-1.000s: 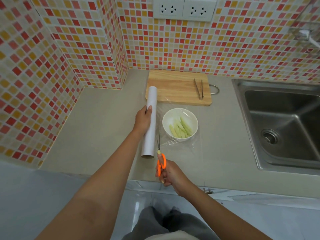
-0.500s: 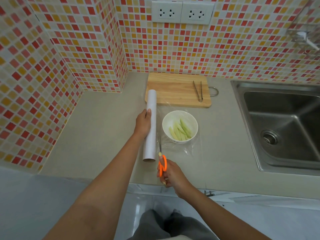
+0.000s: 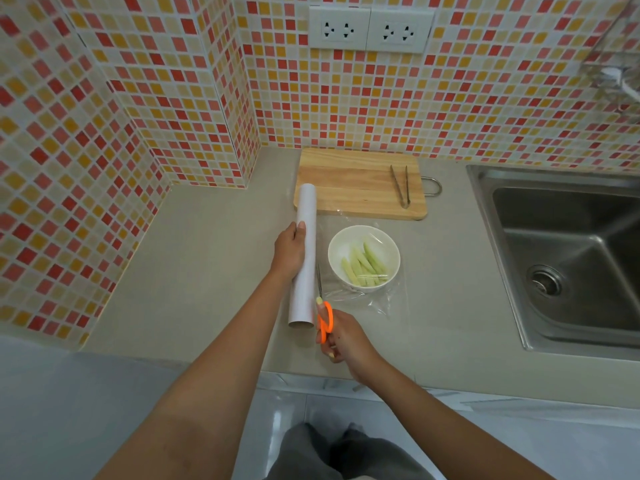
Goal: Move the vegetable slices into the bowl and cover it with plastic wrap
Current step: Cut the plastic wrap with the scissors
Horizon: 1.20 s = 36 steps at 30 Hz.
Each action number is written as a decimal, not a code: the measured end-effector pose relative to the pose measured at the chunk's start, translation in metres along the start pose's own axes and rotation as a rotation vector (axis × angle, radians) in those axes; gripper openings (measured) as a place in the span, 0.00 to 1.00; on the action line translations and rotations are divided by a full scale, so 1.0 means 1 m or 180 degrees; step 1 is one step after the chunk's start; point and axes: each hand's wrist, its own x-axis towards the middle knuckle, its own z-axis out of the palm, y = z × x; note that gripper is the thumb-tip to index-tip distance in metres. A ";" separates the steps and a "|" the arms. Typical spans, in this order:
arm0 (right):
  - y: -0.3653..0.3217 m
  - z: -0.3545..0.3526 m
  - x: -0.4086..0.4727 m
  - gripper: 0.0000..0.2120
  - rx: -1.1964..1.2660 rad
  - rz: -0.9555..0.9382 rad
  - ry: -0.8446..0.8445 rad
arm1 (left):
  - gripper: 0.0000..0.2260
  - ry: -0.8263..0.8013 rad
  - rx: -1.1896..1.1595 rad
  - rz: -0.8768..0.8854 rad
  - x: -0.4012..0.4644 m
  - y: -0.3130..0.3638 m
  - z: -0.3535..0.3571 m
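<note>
Left hand (image 3: 289, 252) is laid over the middle of a long white cardboard roll of plastic wrap (image 3: 304, 258), fingers curled around it, the roll being pressed down on the beige stone countertop (image 3: 194, 271). Right hand (image 3: 341, 337) is clamped on the orange loop handles of a pair of steel-bladed scissors (image 3: 323, 311); the blades are pointed away from the person, just beside the roll's right edge, at the near edge of a clear plastic wrap sheet (image 3: 375, 301). How far apart the blades are cannot be told. The sheet is stretched from the roll rightward over a round white ceramic bowl (image 3: 363, 259), with its loose near part crumpled on the counter in front of the bowl. Pale green vegetable slices (image 3: 365, 263) are seen inside the bowl, under the film. Behind the bowl, a rectangular light wooden cutting board (image 3: 360, 183) with a metal loop handle is lying against the tiled wall; slim metal tongs (image 3: 401, 185) are resting on its right part. A stainless steel sink (image 3: 568, 258) is set into the counter at the right, well apart from the bowl. Two white wall sockets (image 3: 370, 29) are mounted on the mosaic tiles above the board.
</note>
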 end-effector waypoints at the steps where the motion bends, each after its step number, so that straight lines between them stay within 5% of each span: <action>1: -0.001 0.000 0.001 0.22 -0.0029 0.0028 0.0013 | 0.16 0.0001 0.0000 0.0000 0.000 0.000 0.000; 36: -0.046 0.005 0.043 0.22 -0.0220 -0.0265 0.0213 | 0.17 -0.0067 0.0006 -0.0015 -0.001 0.007 -0.007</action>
